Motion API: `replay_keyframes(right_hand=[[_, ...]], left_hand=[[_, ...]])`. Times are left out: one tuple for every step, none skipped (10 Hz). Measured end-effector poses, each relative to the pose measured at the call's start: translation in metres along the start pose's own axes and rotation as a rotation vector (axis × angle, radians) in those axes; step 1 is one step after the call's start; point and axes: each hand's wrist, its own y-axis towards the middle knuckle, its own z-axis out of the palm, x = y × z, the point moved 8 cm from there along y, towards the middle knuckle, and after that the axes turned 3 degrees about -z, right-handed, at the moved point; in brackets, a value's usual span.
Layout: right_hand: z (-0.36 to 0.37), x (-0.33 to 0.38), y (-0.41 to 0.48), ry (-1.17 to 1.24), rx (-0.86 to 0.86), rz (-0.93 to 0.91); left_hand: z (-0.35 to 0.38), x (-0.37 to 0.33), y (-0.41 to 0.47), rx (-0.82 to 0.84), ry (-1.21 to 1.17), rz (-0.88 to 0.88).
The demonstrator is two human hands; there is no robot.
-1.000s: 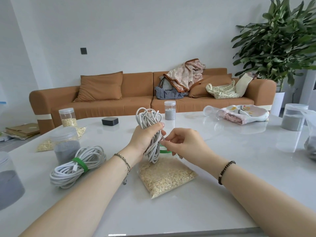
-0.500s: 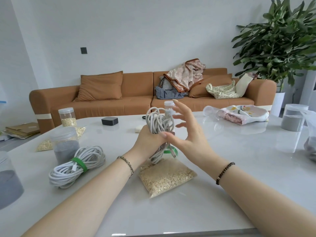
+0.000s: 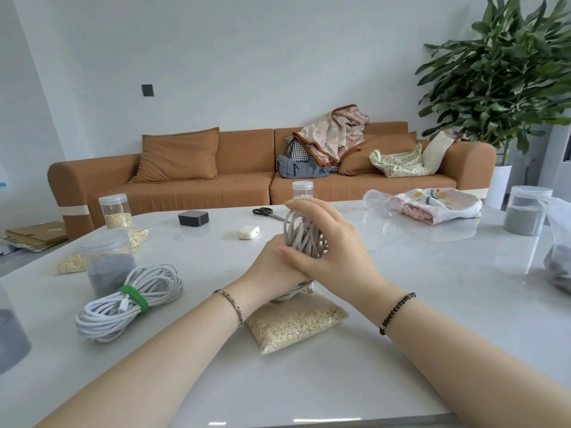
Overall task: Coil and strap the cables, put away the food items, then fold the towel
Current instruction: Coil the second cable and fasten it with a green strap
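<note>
Change since earlier: half a second ago the right hand [image 3: 327,254] stood open with its fingers spread beside the loops; now it lies over them, and the loose strap end that showed below the hands is hidden.
Cable bundle [image 3: 304,233]: grey, unfastened as far as can be seen, held upright between both hands just above the bag of oats [image 3: 296,322] on the table [image 3: 401,335].
Left hand [image 3: 272,267]: wrapped round the bundle's waist; its fingers are covered by the right hand, so the exact hold is only partly seen.
Right hand grip: fingers curve over the top loops, thumb laid across the left hand.
Key relation: the bundle's long axis runs roughly vertical, top loops above the hands, tail end poking out below; a strap must cross that axis at the waist, where the left hand sits, so the right hand is likely the one free to wind.
Done already: a strapped coil [image 3: 129,301] with its green strap [image 3: 134,299] lies well to the left.
Left to do: the food and the towel [image 3: 432,205] look untouched.
</note>
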Motion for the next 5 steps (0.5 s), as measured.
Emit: replay_keyframes(right_hand=[[-0.004,-0.001,0.001,-0.069,-0.056,-0.006],[-0.004,-0.010,0.002,-0.077,-0.083,0.038],[-0.002,-0.013,0.002,-0.076,-0.096,0.020],[0.000,-0.013,0.003,-0.116,-0.075,-0.015],[0.001,-0.014,0.005,-0.249,-0.028,-0.034]], left_hand=[[0.011,0.017,-0.001,0.224,-0.425,-0.202],[0.010,0.021,-0.001,0.191,-0.556,-0.323],[0.014,0.029,-0.003,0.161,-0.605,-0.364],[0.014,0.036,-0.006,0.141,-0.575,-0.434],[0.014,0.030,-0.004,0.176,-0.524,-0.386]])
